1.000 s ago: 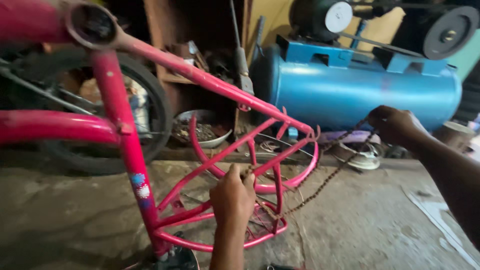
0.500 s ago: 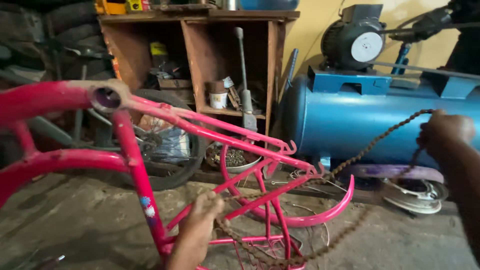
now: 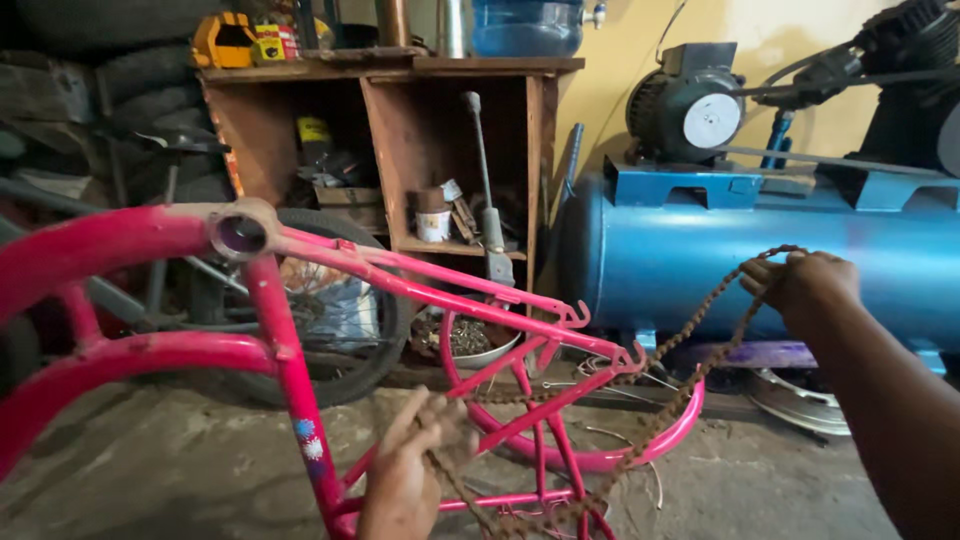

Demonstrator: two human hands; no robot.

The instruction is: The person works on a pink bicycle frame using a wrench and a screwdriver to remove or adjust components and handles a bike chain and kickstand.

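Head view: a person works a rusty chain (image 3: 690, 330) around a pink frame (image 3: 400, 290) on a rough concrete floor (image 3: 180, 460). The right hand (image 3: 805, 280), raised in front of a blue tank (image 3: 700, 250), has its fingers curled shut around the chain's upper loop. The left hand (image 3: 410, 470), low at the picture's bottom edge, pinches the chain's lower run between fingertips, just beside the frame's upright tube. The chain slants from the right hand down past the frame's rear forks and piles loosely near the bottom edge. Open floor lies right of the frame, under the right forearm; to the left, a tyre (image 3: 340, 310) and a wooden shelf (image 3: 400, 150) crowd close behind the frame.

Half a second earlier the right hand was farther right and the chain hung lower; now it is pulled closer to the middle, and the left hand has closed on the links.

The frame is glossy painted tubing with a curved rear guard; the chain is brown, pitted and slack; the tank is a smooth metal cylinder with a motor (image 3: 690, 105) on top.
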